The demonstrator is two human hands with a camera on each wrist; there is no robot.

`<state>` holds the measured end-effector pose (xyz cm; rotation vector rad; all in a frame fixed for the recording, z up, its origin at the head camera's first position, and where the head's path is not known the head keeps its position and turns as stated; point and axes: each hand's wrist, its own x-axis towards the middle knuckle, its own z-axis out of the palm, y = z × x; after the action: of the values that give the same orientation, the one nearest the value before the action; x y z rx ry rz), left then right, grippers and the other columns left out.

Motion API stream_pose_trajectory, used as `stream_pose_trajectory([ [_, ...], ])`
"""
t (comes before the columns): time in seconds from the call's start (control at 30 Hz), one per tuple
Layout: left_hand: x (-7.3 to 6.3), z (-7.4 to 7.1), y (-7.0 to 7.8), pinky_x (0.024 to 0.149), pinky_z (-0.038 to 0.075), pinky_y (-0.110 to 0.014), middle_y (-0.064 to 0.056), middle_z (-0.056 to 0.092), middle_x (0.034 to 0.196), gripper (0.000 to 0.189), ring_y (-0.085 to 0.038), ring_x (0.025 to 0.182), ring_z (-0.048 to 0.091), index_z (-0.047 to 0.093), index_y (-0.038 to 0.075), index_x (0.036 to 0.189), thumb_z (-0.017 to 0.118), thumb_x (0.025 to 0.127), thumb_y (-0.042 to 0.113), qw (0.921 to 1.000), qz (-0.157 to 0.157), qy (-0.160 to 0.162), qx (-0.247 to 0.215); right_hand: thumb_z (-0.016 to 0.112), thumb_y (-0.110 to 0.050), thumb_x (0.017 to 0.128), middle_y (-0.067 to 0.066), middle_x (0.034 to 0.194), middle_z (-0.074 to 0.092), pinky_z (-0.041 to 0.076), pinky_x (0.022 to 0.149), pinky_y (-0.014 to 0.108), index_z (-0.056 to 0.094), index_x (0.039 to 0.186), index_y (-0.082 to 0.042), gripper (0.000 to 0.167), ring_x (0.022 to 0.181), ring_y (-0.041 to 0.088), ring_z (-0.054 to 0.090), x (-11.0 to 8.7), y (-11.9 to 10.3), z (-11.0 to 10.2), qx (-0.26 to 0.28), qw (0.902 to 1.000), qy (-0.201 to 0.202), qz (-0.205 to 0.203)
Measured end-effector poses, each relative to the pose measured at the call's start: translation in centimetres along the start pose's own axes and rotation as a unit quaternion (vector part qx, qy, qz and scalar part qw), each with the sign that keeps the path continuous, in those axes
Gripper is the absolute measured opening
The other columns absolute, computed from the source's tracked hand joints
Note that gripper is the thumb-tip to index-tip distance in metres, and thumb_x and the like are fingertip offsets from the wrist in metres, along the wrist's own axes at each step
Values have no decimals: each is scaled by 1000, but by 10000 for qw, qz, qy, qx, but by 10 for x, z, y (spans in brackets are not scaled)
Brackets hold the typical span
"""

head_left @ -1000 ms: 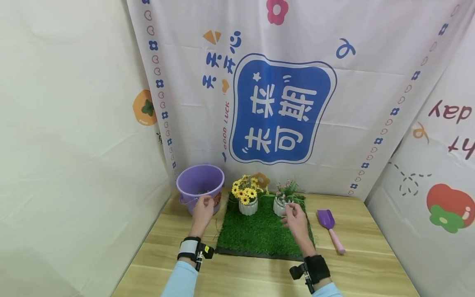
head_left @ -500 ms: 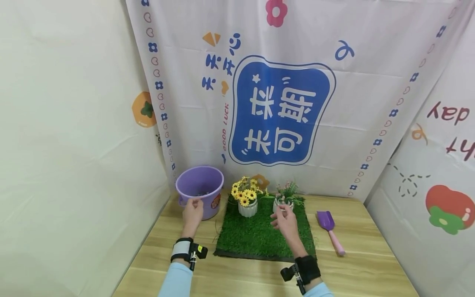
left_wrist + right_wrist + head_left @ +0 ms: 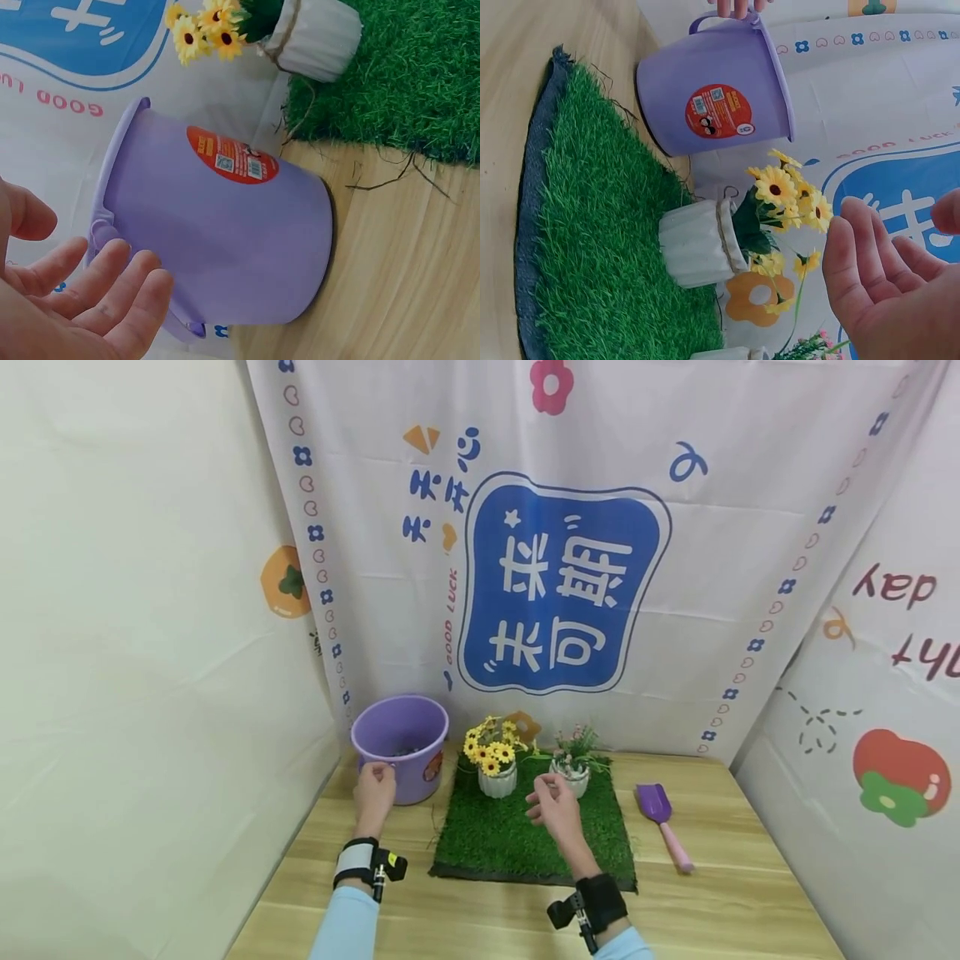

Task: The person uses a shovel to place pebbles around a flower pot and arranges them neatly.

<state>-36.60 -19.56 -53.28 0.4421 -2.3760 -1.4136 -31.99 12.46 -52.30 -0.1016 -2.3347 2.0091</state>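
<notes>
At the near side of the purple bucket (image 3: 412, 783), on the left of the scene, the left hand (image 3: 375, 793) is held with its fingers loosely bent and its thumb kept apart from them. Whether the bucket is touched by the fingertips cannot be told. To the right, the right hand (image 3: 558, 810) is held above the green turf mat (image 3: 525, 847), its fingers likewise slack and a wide gap left to the thumb; in the head view, part of the right pot (image 3: 577, 783) is overlapped by it.

Upright at the far left of the wooden table (image 3: 720, 893), the bucket is marked by a red sticker (image 3: 720, 111); small dark contents, too small to identify, are seen at its bottom. On the far part of the mat two white pots are set apart: yellow flowers (image 3: 491, 752) are held by the left pot (image 3: 498, 782), pink ones by the right. To the right of the mat a purple shovel (image 3: 663, 823) is laid, its pink handle pointed to the near side. The far side is closed off by a printed cloth (image 3: 397, 635).
</notes>
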Motion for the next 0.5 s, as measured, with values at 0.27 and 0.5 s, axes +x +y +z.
stream_pose_trajectory([
  [0.27,9,-12,1,95,43,-52,-25,63,121,33,-42,112,58,56,1,118,45,97,24,9997,-124,212,21,51,-35,101,10,91,70,56,65,36,53,128,-9,38,76,31,69,3,6,6,185,9996,-157,122],
  [0.5,16,-18,-4,99,42,-52,-26,59,127,37,-41,119,54,53,0,123,42,98,25,9991,-410,124,-75,49,-27,102,7,88,69,56,66,36,52,128,-5,34,81,40,67,-4,-10,8,256,9987,-371,245],
])
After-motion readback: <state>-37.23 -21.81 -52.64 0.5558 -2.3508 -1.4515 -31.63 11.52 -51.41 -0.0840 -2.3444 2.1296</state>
